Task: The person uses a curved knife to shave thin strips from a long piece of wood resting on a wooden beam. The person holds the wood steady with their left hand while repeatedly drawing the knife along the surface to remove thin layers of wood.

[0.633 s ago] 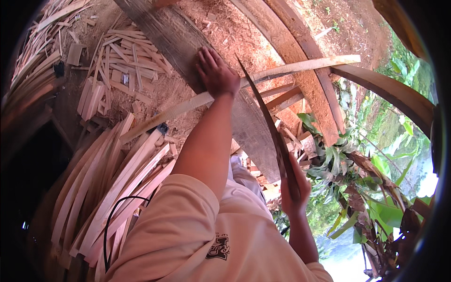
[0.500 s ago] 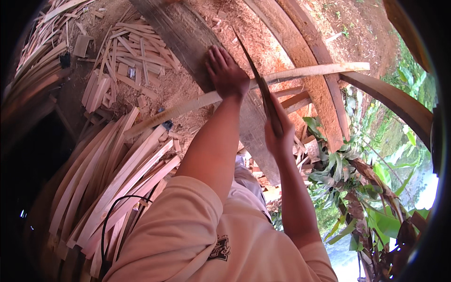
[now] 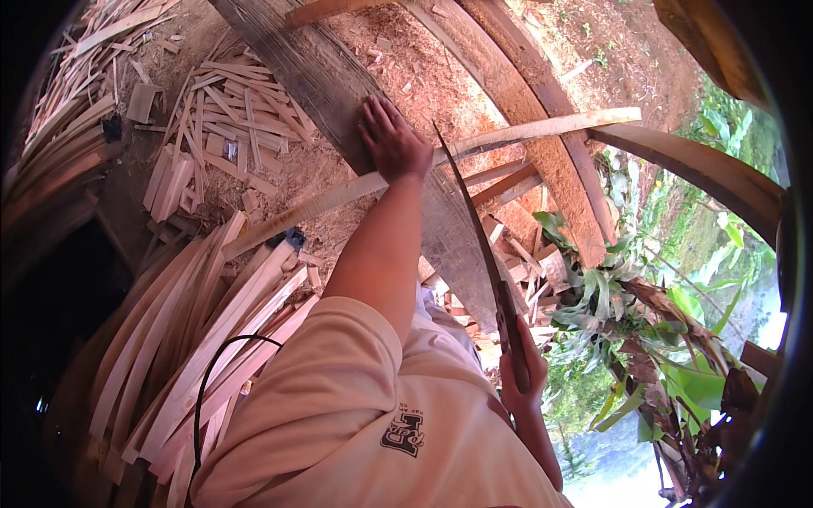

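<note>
Reaching forward, left hand [image 3: 395, 142] flat, palm-down over pale strip [image 3: 517, 132], right hand [image 3: 526, 369] closer in, gripping saw [image 3: 489, 251]

Floor here is bare dirt [image 3: 631, 51] with sawdust [image 3: 415, 68] and wood chips all over it, and there's a big heap of offcut sticks [image 3: 246, 110] sitting right on it. Left of the heap is 1 more pile of long strips [image 3: 55, 165], kinda dim. Below the heap you've got a stack of curved pale strips [image 3: 182, 356], with a black shadowy area [image 3: 59, 296] to its left, too dark to make out. Way off right of the heap it's all greenery, broad green leaves [image 3: 699, 385] plus strappy greyish ones [image 3: 601, 292], and blown-out white daylight [image 3: 614, 491] lower down
</note>
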Demonstrator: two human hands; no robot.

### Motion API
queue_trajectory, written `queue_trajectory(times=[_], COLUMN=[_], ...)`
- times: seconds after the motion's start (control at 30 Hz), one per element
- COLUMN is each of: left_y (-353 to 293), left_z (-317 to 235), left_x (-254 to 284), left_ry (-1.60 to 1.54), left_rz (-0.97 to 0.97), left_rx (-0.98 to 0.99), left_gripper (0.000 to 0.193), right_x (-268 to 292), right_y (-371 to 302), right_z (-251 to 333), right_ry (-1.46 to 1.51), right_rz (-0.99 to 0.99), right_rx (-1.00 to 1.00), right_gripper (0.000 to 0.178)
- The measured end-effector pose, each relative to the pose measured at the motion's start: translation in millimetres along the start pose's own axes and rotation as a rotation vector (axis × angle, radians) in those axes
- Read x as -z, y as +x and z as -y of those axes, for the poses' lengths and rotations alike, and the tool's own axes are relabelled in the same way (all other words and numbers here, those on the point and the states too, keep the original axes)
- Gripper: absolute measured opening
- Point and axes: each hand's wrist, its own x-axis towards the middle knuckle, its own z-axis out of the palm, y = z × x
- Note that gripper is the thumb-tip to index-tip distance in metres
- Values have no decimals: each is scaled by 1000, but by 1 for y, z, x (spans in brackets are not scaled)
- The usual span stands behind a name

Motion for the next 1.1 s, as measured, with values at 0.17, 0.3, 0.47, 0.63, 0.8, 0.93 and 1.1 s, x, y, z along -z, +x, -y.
queue_trajectory(times=[0.17,0.3,0.47,0.63,0.8,0.93,1.1], left_y=[-2,-1,7,2,0,2,-4], left_z=[-2,0,-6,-2,2,-1,-1], left_x=[0,-1,7,-4,-4,1,-3], left_ry=[4,48,70,86,7,32,40], left_rz=[12,67,65,32,1,25,20], left_rx=[4,18,6,26,10,2,9], left_gripper=[76,83,85,83,83,84,84], right_x=[-29,-83,-104,-71,1,6,-23], right_y=[52,212,249,163,-9,-20,57], right_z=[19,6,5,-36,-37,8,5], right_ry=[-19,106,162,90,57,-84,-17], right_rz=[-74,-59,-61,-23,-68,-74,-59], right_rx=[163,287,397,389,48,129,182], right_gripper=[66,72,71,68,61,61,58])
